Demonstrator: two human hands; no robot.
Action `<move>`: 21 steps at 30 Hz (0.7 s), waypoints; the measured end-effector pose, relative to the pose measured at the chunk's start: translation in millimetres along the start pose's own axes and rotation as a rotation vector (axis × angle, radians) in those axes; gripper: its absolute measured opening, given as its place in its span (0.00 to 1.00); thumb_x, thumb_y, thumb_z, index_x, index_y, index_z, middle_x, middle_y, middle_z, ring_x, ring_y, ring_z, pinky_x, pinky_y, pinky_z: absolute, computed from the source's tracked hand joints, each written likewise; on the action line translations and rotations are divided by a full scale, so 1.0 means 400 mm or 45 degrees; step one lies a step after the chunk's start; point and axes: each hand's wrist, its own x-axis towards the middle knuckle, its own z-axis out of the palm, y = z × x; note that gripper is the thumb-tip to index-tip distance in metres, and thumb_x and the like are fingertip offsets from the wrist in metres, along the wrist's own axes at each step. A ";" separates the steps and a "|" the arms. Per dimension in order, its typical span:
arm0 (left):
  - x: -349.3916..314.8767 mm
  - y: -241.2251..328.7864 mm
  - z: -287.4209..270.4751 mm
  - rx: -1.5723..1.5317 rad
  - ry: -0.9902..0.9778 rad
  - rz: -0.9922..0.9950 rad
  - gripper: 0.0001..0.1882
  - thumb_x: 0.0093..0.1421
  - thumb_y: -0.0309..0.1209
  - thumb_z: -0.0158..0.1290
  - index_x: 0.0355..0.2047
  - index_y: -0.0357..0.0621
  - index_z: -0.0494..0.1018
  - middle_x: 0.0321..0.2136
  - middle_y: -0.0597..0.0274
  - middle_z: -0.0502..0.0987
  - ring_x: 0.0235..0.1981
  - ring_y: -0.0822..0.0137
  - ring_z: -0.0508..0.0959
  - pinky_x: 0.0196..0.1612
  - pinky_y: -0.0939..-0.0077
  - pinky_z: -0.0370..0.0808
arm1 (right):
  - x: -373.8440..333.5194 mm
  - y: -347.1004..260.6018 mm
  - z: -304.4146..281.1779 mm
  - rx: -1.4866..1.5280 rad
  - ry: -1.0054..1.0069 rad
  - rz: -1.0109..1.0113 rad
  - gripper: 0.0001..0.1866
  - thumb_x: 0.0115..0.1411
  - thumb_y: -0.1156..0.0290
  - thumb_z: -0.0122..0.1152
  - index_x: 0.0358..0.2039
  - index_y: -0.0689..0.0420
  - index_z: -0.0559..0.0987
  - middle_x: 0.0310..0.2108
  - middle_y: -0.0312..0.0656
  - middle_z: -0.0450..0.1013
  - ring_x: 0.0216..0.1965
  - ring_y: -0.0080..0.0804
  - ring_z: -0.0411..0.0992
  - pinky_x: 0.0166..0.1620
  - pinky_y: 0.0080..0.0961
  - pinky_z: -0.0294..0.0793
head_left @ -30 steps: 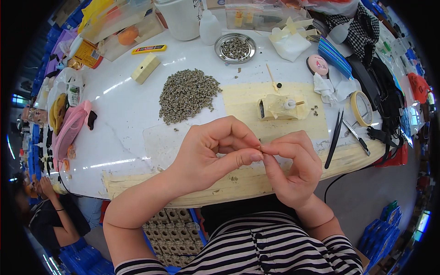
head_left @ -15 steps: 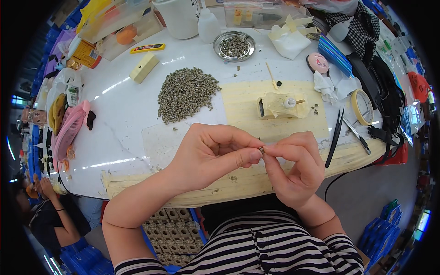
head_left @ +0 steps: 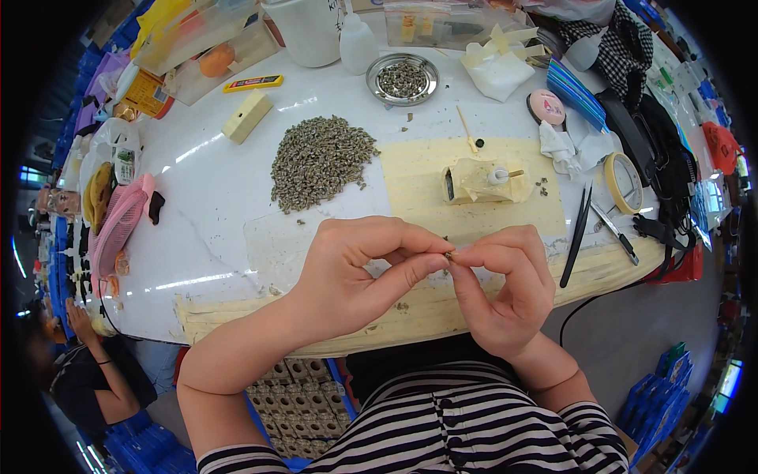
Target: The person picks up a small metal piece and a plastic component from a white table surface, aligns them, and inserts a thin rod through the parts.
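Both hands meet over the front part of the table, fingertip to fingertip. Between them is a tiny metal part (head_left: pixel 448 255), mostly covered by the fingers. My left hand (head_left: pixel 359 272) pinches it with thumb and index finger from the left. From the right, my right hand (head_left: pixel 509 288) closes thumb and index finger on the same part, its other fingers curled. Beyond my left hand lies a big heap of small metal parts (head_left: pixel 322 162). Past my right hand, a block wrapped in masking tape (head_left: pixel 482 182) with a white nozzle-like piece and a stick rests on a taped area.
A round metal dish (head_left: pixel 403 79) of similar parts stands at the back. Black tweezers (head_left: pixel 576 237), a utility knife (head_left: pixel 616 233) and a tape roll (head_left: pixel 624 183) lie at right. A pink mesh basket (head_left: pixel 118 229) is at left. Another person's hand (head_left: pixel 79 321) shows far left.
My left hand has shifted slightly left, its thumb straighter against the part. My right hand has moved a little left, still pinching. The other person's hand has moved slightly.
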 end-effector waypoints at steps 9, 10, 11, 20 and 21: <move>0.000 -0.002 0.004 -0.132 0.008 -0.108 0.07 0.64 0.21 0.59 0.41 0.31 0.80 0.34 0.57 0.83 0.35 0.72 0.82 0.41 0.78 0.80 | -0.003 0.001 -0.001 0.010 0.008 0.009 0.12 0.50 0.87 0.69 0.34 0.60 0.80 0.33 0.42 0.75 0.33 0.32 0.72 0.36 0.22 0.71; 0.001 -0.001 0.003 -0.187 -0.004 -0.151 0.07 0.64 0.21 0.59 0.41 0.31 0.80 0.34 0.57 0.83 0.35 0.72 0.82 0.41 0.78 0.80 | -0.004 0.001 -0.001 0.002 0.008 0.006 0.12 0.49 0.87 0.69 0.34 0.60 0.80 0.33 0.42 0.75 0.33 0.32 0.72 0.36 0.22 0.71; 0.000 0.000 0.002 -0.242 -0.013 -0.195 0.07 0.64 0.21 0.59 0.41 0.31 0.80 0.34 0.57 0.83 0.35 0.72 0.82 0.41 0.78 0.80 | -0.004 0.001 -0.002 -0.003 0.008 0.001 0.12 0.49 0.87 0.69 0.34 0.60 0.80 0.33 0.42 0.75 0.33 0.32 0.72 0.36 0.23 0.71; -0.002 0.002 0.009 -0.215 0.037 -0.148 0.06 0.62 0.19 0.60 0.40 0.30 0.80 0.33 0.56 0.83 0.35 0.72 0.82 0.40 0.79 0.80 | -0.005 0.000 0.002 0.013 0.046 0.029 0.14 0.46 0.86 0.72 0.34 0.59 0.82 0.32 0.40 0.76 0.32 0.34 0.72 0.34 0.25 0.71; 0.000 0.005 0.007 -0.045 0.048 -0.036 0.06 0.62 0.19 0.60 0.39 0.31 0.80 0.33 0.56 0.83 0.35 0.72 0.82 0.40 0.79 0.80 | -0.005 -0.001 0.004 0.024 0.067 0.049 0.15 0.45 0.85 0.72 0.34 0.58 0.83 0.32 0.39 0.76 0.32 0.34 0.72 0.33 0.26 0.70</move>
